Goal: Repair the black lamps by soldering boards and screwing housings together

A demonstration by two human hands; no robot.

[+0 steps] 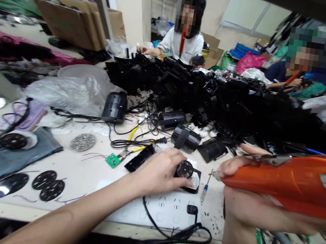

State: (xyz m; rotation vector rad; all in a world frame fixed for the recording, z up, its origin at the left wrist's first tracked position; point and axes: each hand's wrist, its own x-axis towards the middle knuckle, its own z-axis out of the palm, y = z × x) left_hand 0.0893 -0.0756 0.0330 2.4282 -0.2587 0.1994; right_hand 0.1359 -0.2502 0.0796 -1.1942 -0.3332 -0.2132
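Near the table edge, a black cord (183,236) lies looped over a white socket panel (124,211), with black discs (52,190) to the left. Beyond, the left hand (160,169) is partly open, its thumb and fingers curled around a round black part (184,169) at the middle of the table, over a black case (193,190) whose extent the hand hides. On the right, the right hand (244,203) is closed around an orange driver (290,179), fingertips near its nose. Good work here would mean pinning the part firmly, keeping the thumb clear of the bit and bringing the driver square to any screw, since a slanted bit may slip. The driver's long axis runs left to right, its bit pointing left, apart from the part; the part's dark face looks mostly upward, and being round it shows no clear long axis. A small screwdriver (204,192) lies between the hands, handle nearer. Farther left are a green board (112,160), pliers (133,133) and a dish of screws (82,142); beyond, a black heap (185,80) and two co-workers.
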